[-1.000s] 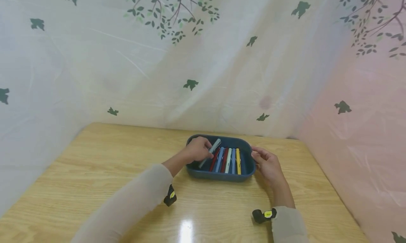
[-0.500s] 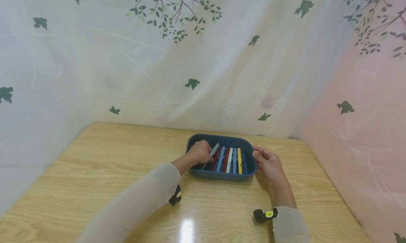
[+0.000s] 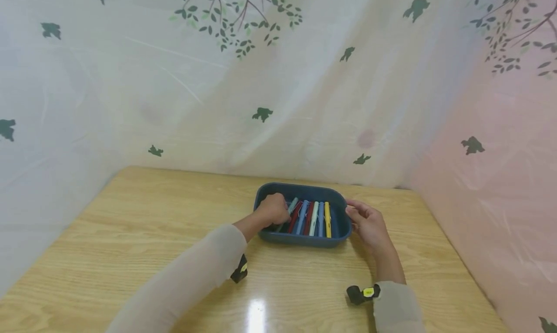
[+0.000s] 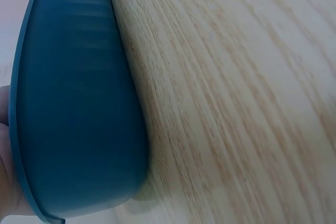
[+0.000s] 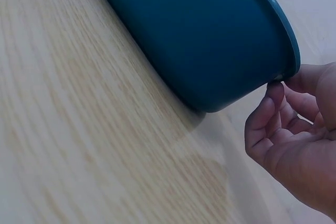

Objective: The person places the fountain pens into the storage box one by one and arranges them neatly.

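Note:
A dark blue plastic tray (image 3: 300, 240) sits near the table's far edge. Inside it my left hand (image 3: 273, 209) holds a grey-green pen (image 3: 293, 205) low at the left end; the hand hides the pen's lower part and its own fingertips. Right of that pen lie a red pen (image 3: 295, 218), blue pens (image 3: 302, 218), another red pen, a mint pen (image 3: 314, 219) and a yellow pen (image 3: 328, 220), side by side. My right hand (image 3: 369, 225) pinches the tray's right rim between thumb and fingers, as the right wrist view shows with the hand (image 5: 299, 124) at the tray's corner.
The wooden table (image 3: 174, 236) stretches out around the tray. Behind it hangs a pale curtain (image 3: 196, 106) printed with leaves and birds, and a pinkish side (image 3: 491, 188) closes off the right. Each wrist carries a small black camera (image 3: 358, 295).
My left hand has gone slightly right and lower into the tray, bringing the grey-green pen down beside the leftmost red one. My right hand keeps its hold on the rim.

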`<state>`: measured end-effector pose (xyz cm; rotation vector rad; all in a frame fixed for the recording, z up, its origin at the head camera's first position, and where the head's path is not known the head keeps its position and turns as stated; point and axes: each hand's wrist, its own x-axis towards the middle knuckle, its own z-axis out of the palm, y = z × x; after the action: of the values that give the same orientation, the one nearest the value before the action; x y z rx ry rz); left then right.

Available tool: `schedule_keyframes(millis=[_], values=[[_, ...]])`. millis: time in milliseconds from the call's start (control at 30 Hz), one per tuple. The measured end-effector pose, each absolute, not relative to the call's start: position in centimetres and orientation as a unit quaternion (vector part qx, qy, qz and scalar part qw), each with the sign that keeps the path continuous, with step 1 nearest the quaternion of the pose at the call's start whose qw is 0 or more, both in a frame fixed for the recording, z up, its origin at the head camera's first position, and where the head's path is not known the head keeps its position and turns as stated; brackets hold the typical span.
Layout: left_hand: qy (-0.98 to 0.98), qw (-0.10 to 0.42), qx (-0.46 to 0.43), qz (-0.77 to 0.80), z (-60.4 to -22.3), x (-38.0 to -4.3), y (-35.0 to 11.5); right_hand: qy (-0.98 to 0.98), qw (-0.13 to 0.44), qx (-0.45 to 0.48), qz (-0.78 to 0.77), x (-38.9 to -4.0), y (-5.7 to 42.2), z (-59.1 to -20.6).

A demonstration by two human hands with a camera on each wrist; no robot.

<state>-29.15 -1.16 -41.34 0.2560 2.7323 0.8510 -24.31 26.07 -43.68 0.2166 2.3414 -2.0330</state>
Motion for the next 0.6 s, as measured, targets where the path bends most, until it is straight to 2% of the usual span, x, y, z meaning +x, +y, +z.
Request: schedule_keyframes(millis=[233, 600], values=[[0.95, 0.122, 0.09, 0.274, -41.35, -29.05, -1.09, 0.744, 0.018, 0.061, -0.665, -24.38, 26.14, -43.86], [0.934, 0.137, 0.098, 0.315, -41.45, -29.09, -1.5, 0.746, 0.018, 0.066, -0.662, -24.53, 26.02, -43.89]])
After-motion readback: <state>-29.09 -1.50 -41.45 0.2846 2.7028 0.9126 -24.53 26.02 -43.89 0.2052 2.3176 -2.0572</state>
